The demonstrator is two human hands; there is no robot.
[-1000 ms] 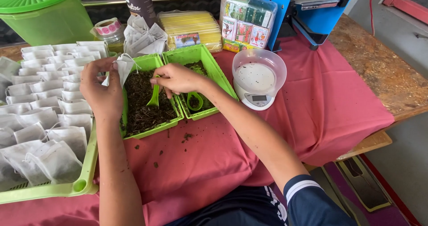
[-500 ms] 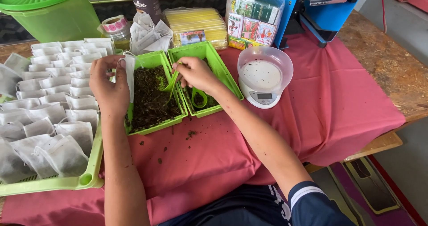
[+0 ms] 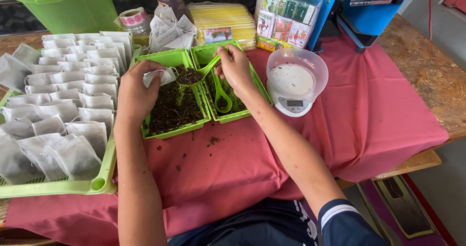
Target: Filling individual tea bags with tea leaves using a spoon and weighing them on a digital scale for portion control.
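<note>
My left hand (image 3: pixel 136 93) holds a small white filter bag (image 3: pixel 160 77) open over the left green tray (image 3: pixel 167 130), which is filled with dark dried leaves. My right hand (image 3: pixel 235 66) grips a green scoop (image 3: pixel 194 75) heaped with leaves, its bowl right at the bag's mouth. A second green scoop (image 3: pixel 222 99) lies in the right green tray (image 3: pixel 242 114), which also holds dark leaves.
A light green tray (image 3: pixel 63 186) at the left holds several filled white bags. A white digital scale (image 3: pixel 293 81) with a clear bowl stands to the right. Behind are a green bin (image 3: pixel 68 5), a tape roll (image 3: pixel 132 17), empty bags (image 3: pixel 170 30), yellow packets (image 3: pixel 223 20), a blue machine (image 3: pixel 359 8). Red cloth (image 3: pixel 349 110) covers the table.
My right hand lifted the scoop out of the leaves, now loaded, and brought it up to the bag. My left hand lowered the bag and turned its mouth toward the scoop.
</note>
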